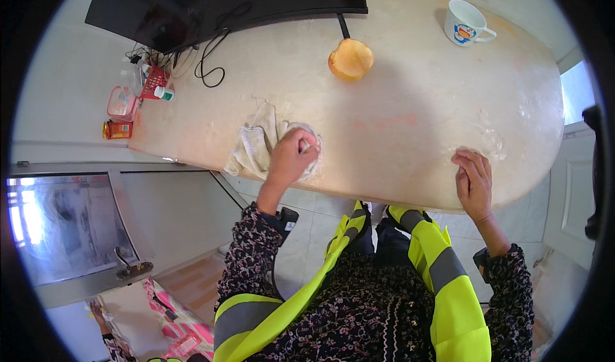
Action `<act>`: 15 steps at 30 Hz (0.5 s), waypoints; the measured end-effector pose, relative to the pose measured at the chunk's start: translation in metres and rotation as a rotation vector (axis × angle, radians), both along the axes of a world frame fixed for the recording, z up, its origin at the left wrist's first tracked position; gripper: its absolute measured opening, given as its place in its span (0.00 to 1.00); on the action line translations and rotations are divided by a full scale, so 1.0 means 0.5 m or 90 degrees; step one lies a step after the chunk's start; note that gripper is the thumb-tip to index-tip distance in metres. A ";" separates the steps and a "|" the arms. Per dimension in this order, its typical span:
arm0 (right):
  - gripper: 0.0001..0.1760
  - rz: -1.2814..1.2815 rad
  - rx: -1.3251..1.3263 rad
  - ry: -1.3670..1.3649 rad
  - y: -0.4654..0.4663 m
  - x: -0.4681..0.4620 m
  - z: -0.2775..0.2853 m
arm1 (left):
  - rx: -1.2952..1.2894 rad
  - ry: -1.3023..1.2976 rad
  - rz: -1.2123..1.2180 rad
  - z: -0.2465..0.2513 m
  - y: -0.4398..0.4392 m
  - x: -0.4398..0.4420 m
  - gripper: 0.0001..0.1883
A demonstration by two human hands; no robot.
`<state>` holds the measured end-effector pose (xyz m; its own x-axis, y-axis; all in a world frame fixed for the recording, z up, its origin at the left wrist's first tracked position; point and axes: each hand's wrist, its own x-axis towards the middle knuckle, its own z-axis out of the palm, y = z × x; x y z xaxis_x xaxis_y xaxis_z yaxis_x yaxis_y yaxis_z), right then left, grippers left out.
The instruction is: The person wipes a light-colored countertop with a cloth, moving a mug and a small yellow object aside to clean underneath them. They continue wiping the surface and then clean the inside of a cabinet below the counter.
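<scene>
My left hand (291,156) is closed on a crumpled off-white cloth (254,143) at the table's front edge. The cloth spreads flat to the left of the fist, its far corner pointing toward the monitor. Over the right part of the same table (384,170), my right hand (473,179) hovers or rests near the front edge; contact is hard to judge. Its fingers are loosely curled, with the thumb apart and nothing visible in them. Shiny smears mark the tabletop beside it. Beyond both hands, a bitten fruit (351,60), apparently an apple, shows its yellow flesh.
A black monitor (230,6) stands at the back, with a loose cable (203,64). A white mug (464,23) with a cartoon print is at the far right. Red baskets (154,80), a white bottle (164,93) and other small items crowd the left end. Another person's hand (97,310) appears lower left.
</scene>
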<state>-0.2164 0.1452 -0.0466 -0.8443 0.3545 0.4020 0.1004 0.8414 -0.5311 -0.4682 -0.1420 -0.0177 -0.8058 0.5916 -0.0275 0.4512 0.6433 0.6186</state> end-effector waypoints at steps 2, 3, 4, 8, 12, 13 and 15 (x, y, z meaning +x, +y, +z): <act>0.12 0.003 -0.003 0.005 0.000 0.001 -0.001 | -0.022 0.035 0.079 0.000 -0.003 -0.025 0.07; 0.12 0.003 -0.010 0.004 0.000 0.002 -0.001 | 0.011 0.046 0.063 0.000 -0.004 -0.028 0.07; 0.12 -0.003 -0.022 -0.001 0.000 0.002 -0.001 | 0.020 0.047 0.057 0.000 -0.002 -0.030 0.07; 0.12 -0.009 -0.007 -0.005 -0.004 0.003 0.000 | -0.013 -0.012 0.026 -0.003 0.010 -0.001 0.06; 0.12 0.003 -0.004 -0.001 -0.006 0.002 0.001 | 0.002 0.159 0.043 -0.004 0.017 0.006 0.06; 0.12 -0.004 -0.006 -0.003 -0.006 0.002 0.001 | 0.033 0.211 0.044 -0.005 0.018 0.001 0.06; 0.12 0.001 -0.010 0.002 -0.006 0.001 0.000 | 0.006 0.051 0.036 -0.005 0.013 -0.001 0.06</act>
<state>-0.2157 0.1423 -0.0464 -0.8435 0.3595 0.3992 0.0974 0.8331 -0.5445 -0.4689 -0.1356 -0.0200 -0.8371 0.5454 0.0435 0.4628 0.6634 0.5879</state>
